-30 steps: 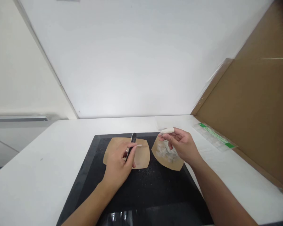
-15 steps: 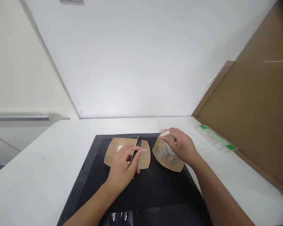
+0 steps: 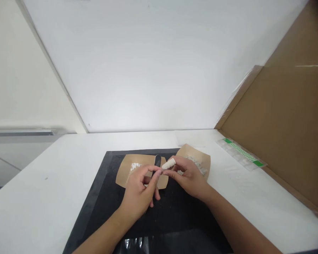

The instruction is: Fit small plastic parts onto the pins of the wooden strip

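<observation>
My left hand (image 3: 140, 190) is closed, with a black nail file (image 3: 157, 161) standing up out of its fingers. Its thumb and forefinger also pinch at a small clear piece, now almost wholly hidden by fingertips. Meeting them from the right, my right hand (image 3: 190, 178) is closed in a pinch at the same spot. A pale finger cot (image 3: 169, 164) covers its forefinger. Behind the left hand lies a tan paper tray (image 3: 124, 170) with small white bits (image 3: 134, 165). Partly hidden by the right hand, another tan tray (image 3: 184, 150) holds several clear pieces (image 3: 197, 162).
A black mat (image 3: 175, 218) lies under the trays on the white table (image 3: 42, 197). On the right, a clear plastic case with a green-edged label (image 3: 243, 154) rests by a brown cardboard panel (image 3: 286, 116). A white wall (image 3: 148, 70) rises at the back.
My right hand has moved left from over the right tray to my left fingertips. The clear piece, earlier showing between my left fingers, is now covered. The left hand has barely moved.
</observation>
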### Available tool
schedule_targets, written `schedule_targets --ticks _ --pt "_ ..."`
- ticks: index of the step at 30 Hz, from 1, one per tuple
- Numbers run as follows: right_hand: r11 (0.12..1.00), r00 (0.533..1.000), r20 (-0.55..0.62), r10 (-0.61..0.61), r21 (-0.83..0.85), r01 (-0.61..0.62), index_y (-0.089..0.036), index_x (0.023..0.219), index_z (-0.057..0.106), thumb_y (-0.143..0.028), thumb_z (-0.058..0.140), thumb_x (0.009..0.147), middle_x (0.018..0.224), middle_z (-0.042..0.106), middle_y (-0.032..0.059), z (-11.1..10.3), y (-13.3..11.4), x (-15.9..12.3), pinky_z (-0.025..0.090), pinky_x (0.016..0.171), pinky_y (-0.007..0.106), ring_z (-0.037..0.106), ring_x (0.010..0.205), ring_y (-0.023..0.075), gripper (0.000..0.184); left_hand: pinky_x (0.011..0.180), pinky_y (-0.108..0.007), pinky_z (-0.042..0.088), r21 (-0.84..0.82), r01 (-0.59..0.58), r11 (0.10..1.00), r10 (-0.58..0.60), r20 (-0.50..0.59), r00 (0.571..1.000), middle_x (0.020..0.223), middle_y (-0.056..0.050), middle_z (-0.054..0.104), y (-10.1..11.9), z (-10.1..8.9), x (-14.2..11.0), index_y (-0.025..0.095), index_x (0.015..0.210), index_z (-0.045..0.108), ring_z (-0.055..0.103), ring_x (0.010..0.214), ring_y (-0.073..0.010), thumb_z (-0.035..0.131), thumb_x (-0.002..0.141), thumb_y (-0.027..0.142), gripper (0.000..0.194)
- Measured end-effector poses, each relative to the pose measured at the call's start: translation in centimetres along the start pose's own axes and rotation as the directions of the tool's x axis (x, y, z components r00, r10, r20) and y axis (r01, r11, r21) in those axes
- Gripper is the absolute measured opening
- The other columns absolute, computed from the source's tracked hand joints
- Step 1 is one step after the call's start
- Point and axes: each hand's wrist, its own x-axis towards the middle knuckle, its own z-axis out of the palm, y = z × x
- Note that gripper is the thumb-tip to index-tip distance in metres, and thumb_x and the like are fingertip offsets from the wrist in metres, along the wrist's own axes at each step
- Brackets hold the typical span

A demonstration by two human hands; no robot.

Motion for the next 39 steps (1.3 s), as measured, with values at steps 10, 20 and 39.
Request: schedule_targets --ticks 10,20,39 --pt "0.989 0.995 -0.072 -0.072 -0.135 0.062 -0.022 0.088 0.066 -0.037 0.066 0.099 0.076 0.065 -0.0010 -0.1 -0.1 -0.3 0.046 0.063 0.029 0.060 0.068 0.0147 0.018 0.034 -0.018 0.049 -0.052 -0.075 0.996 0.076 0.011 0.997 0.114 -0.006 0.064 -0.5 -0.3 0.4 0.032 0.151 0.047 0.068 0.050 -0.0091 0.062 0.099 0.047 0.056" --pt "0.858 0.914 -0.133 -0.384 -0.416 0.300 -0.022 0.081 0.054 -0.020 0.059 0.101 0.078 0.053 0.0015 0.6 0.0 -0.6 0.040 0.062 0.031 0.050 0.070 0.0166 0.021 0.037 -0.016 0.046 -0.103 0.054 0.993 -0.050 0.049 0.998 0.063 -0.002 0.071 0.7 -0.5 0.6 0.012 0.137 0.065 0.057 0.038 -0.0090 0.068 0.093 0.048 0.056" --pt "0.859 0.907 -0.230 -0.353 -0.464 0.217 -0.023 0.084 0.051 -0.022 0.058 0.102 0.075 0.053 0.0000 1.8 0.3 -0.2 0.042 0.064 0.029 0.052 0.068 0.0168 0.020 0.035 -0.016 0.045 -0.185 0.122 0.975 -0.115 0.048 0.992 0.061 -0.005 0.073 0.9 -0.5 0.5 0.011 0.121 0.075 0.061 0.041 -0.0115 0.072 0.091 0.046 0.046"
